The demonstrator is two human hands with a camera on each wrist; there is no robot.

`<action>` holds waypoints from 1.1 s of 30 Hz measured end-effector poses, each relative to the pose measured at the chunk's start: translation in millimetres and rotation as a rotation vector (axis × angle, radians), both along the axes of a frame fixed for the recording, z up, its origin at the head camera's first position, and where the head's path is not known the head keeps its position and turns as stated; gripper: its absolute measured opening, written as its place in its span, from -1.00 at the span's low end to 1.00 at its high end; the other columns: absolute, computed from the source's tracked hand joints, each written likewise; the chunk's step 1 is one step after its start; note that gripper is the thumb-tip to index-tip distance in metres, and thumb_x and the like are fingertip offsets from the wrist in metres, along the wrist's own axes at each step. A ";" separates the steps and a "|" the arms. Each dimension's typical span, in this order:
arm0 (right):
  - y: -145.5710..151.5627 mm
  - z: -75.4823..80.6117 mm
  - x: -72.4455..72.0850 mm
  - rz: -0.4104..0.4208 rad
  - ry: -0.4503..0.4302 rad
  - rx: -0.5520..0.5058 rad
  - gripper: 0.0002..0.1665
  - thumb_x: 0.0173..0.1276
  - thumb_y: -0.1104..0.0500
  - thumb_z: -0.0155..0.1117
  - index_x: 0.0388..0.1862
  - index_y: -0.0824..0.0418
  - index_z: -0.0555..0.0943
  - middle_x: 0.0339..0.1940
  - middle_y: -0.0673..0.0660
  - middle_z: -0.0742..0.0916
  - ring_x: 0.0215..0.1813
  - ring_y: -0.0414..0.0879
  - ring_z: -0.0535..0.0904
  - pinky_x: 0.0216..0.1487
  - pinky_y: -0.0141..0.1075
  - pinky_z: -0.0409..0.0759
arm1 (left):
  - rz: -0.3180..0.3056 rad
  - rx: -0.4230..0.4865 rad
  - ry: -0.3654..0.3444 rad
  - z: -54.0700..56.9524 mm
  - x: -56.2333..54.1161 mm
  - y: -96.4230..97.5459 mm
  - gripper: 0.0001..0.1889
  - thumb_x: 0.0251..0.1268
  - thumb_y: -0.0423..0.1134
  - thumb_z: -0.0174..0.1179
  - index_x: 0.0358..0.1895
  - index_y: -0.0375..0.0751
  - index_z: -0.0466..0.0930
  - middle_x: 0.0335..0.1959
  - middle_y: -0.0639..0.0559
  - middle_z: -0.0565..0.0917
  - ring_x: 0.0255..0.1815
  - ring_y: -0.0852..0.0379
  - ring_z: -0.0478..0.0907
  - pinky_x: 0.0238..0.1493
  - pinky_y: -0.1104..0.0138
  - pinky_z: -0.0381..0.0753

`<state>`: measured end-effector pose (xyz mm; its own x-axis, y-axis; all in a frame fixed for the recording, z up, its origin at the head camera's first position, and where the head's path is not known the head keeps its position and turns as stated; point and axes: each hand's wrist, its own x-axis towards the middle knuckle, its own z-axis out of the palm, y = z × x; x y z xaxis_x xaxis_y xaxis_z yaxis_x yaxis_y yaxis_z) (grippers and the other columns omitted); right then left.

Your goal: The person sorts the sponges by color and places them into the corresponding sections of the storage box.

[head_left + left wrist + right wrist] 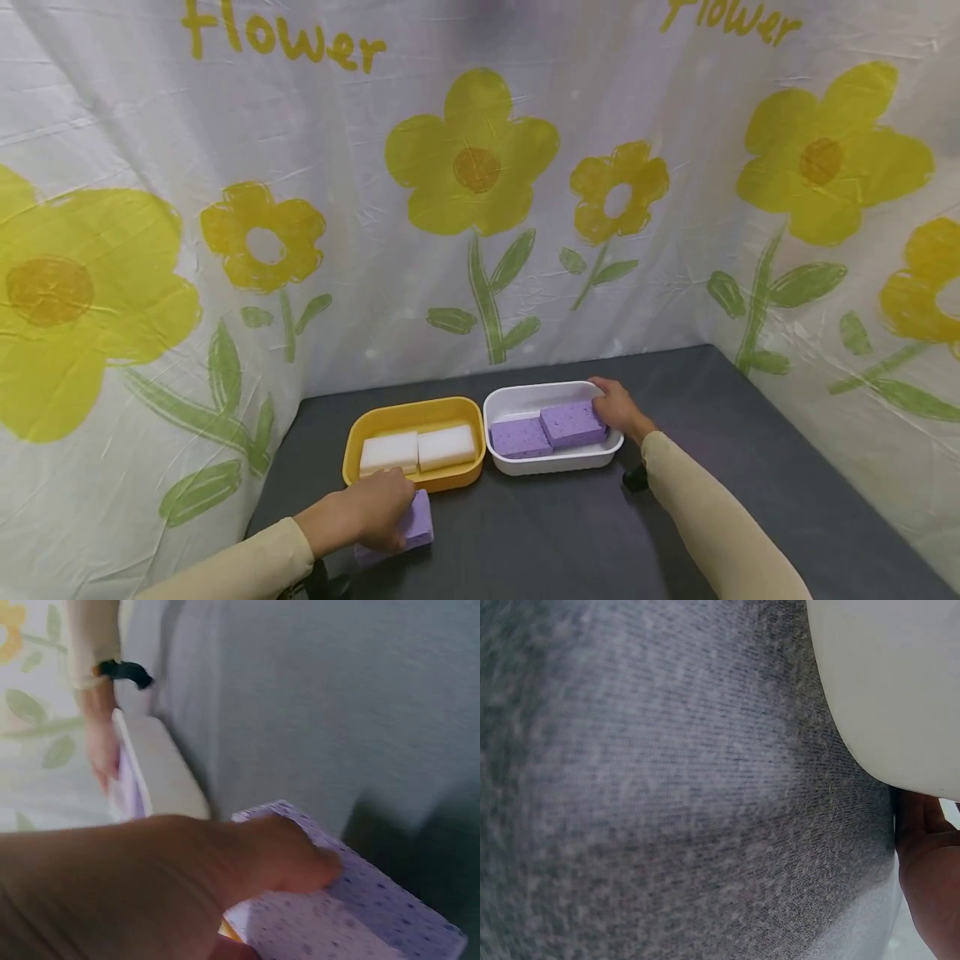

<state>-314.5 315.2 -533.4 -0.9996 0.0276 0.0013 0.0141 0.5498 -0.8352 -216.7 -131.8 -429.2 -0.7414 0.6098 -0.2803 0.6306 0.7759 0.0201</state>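
In the head view, my left hand (371, 510) grips a purple sponge (420, 525) just in front of the yellow container (414, 413). The left wrist view shows the thumb pressed on the speckled face of this sponge (397, 904). My right hand (621, 412) holds the right end of the white container (555, 465), with fingers at its rim. Inside that container lie two purple sponges, a left one (519, 439) and a right one (573, 424) that partly overlaps it. Two white sponges, one left (388, 455) and one right (447, 447), lie side by side in the yellow container.
The two containers stand next to each other on a dark grey table (540, 542). A white curtain (360, 250) with yellow flowers surrounds the table at the back and sides. Dark bands (635, 478) show at the wrists.
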 end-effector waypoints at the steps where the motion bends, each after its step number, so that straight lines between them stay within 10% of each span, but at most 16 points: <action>1: 0.7 -0.5 -0.3 0.002 0.008 0.004 -0.41 0.40 0.47 -0.06 0.37 0.48 0.59 0.24 0.43 0.76 0.24 0.21 0.68 0.31 0.16 0.63 | -0.006 0.016 0.011 3.1 -0.8 4.2 -0.55 -0.15 -0.08 0.76 -0.39 -0.15 0.62 -0.47 0.08 0.48 -0.49 0.19 0.39 -0.48 0.29 0.45; 20: 5.0 -9.1 -0.3 -0.009 -0.006 -0.010 -0.38 0.42 0.46 -0.07 0.42 0.46 0.58 0.25 0.41 0.76 0.14 0.11 0.63 0.24 0.02 0.62 | -0.162 0.204 0.269 13.7 -33.9 90.9 -0.59 0.06 0.03 0.57 -0.20 -0.22 0.73 -0.41 0.03 0.65 -0.46 0.15 0.44 -0.37 0.31 0.56; 33: 2.6 -5.3 -1.8 -0.009 -0.006 0.001 -0.38 0.43 0.44 -0.06 0.43 0.44 0.58 0.28 0.39 0.75 0.24 0.15 0.64 0.34 0.12 0.60 | -0.189 0.073 0.396 0.9 -61.1 135.2 -0.52 0.23 0.23 0.44 -0.25 -0.19 0.72 -0.35 0.00 0.66 -0.27 0.00 0.48 -0.15 0.15 0.55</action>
<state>-316.2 317.8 -538.7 -0.9993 0.0371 -0.0045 0.0242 0.5507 -0.8344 -277.8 3.3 -428.4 -0.6568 0.7523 0.0514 0.7311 0.6521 -0.2009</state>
